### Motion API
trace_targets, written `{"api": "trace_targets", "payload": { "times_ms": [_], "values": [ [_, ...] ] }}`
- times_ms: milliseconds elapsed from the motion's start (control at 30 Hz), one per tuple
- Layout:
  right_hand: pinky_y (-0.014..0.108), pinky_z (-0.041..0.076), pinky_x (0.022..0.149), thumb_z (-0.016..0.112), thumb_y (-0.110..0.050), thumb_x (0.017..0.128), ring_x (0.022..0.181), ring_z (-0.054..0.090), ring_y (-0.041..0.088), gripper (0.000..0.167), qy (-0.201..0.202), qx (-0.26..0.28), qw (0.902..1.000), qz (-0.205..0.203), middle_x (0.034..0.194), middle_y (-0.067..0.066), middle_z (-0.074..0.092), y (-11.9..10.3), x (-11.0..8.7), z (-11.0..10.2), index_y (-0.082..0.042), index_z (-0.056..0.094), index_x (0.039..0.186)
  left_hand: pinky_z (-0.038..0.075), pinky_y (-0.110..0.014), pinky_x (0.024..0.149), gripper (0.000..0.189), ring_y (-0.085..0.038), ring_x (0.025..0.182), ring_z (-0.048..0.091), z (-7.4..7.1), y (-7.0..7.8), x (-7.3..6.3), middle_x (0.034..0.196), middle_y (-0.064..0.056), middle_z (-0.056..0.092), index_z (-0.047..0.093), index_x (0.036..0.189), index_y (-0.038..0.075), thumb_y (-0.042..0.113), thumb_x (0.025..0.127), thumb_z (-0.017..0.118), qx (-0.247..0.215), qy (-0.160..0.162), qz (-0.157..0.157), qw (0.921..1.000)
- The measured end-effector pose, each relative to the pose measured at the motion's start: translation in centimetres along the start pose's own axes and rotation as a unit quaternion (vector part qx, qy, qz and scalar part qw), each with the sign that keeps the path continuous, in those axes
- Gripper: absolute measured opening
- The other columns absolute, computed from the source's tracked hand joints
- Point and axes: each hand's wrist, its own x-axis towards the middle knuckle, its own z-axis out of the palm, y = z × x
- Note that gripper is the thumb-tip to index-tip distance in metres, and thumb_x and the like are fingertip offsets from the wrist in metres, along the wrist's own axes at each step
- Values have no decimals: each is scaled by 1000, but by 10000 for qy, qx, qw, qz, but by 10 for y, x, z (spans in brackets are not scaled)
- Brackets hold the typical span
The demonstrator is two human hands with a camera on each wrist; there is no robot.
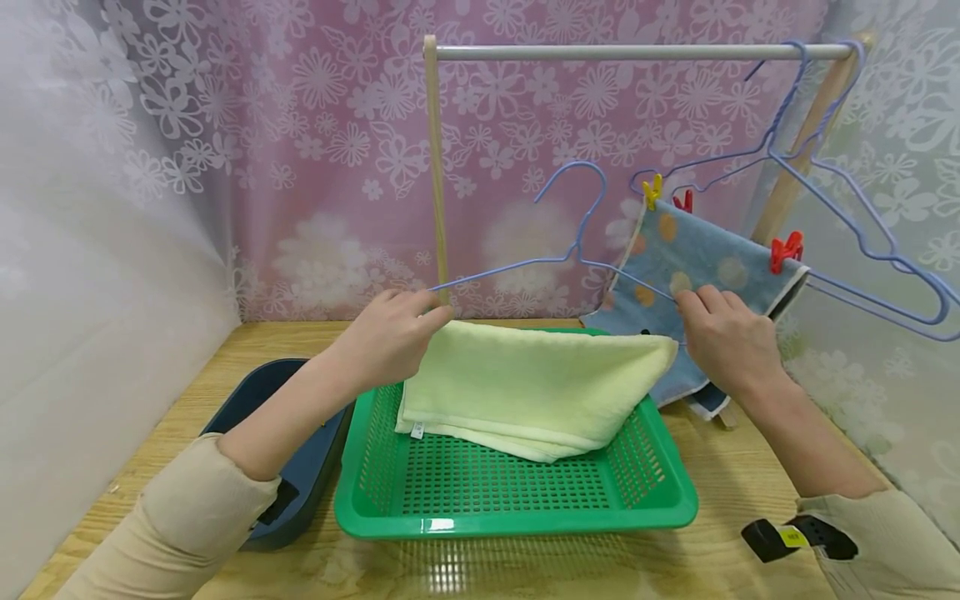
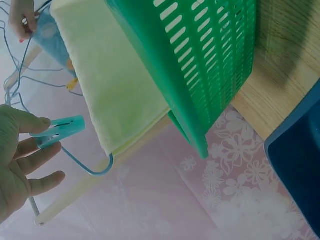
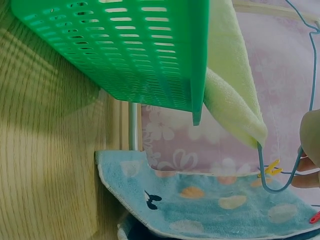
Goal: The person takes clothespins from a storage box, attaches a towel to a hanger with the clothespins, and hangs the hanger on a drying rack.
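A blue wire hanger [image 1: 577, 250] is held up with a pale yellow towel [image 1: 525, 383] folded over its lower bar. My left hand [image 1: 401, 333] is at the hanger's left end; in the left wrist view, its thumb and fingers pinch a turquoise clothespin [image 2: 60, 131] beside the wire. On the other side my right hand [image 1: 731, 337] grips the hanger's right arm, its fingers partly out of the right wrist view. The towel hangs over a green basket [image 1: 517, 525], and a small white tag shows at its lower left corner.
Left of the basket stands a dark blue bin [image 1: 300, 500]. A rack with a horizontal rail [image 1: 600, 52] holds blue hangers [image 1: 840, 208] on the right. A blue spotted towel [image 1: 690, 250] hangs there, with red clothespins [image 1: 787, 252] and a yellow clothespin [image 1: 652, 192].
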Motion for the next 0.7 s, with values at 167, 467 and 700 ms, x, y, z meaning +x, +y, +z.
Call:
{"api": "trace_targets", "payload": {
  "times_ms": [167, 467, 700],
  "values": [
    [50, 37, 34, 53, -1, 86, 57, 51, 37, 6, 79, 14, 10000, -19, 74, 18, 54, 0, 0, 1, 2, 57, 90, 49, -45, 75, 27, -31, 89, 62, 2, 4, 2, 101, -15, 62, 63, 108, 2, -7, 82, 58, 293, -101, -103, 9995],
    [51, 39, 35, 50, -3, 89, 57, 52, 38, 9, 75, -2, 10000, -18, 75, 18, 55, 0, 0, 1, 2, 57, 91, 47, -46, 81, 27, -32, 92, 60, 7, 6, -1, 101, -14, 62, 63, 108, 6, 0, 82, 62, 1000, -227, -79, 9947],
    [51, 37, 34, 56, 1, 83, 55, 50, 37, 7, 135, -5, 9999, 4, 74, 18, 54, 0, -2, 3, 2, 57, 90, 44, -40, 81, 28, -30, 88, 58, 12, 9, -1, 92, -11, 62, 63, 104, 9, 1, 77, 67, 1543, -145, 8, 9879]
  ]
}}
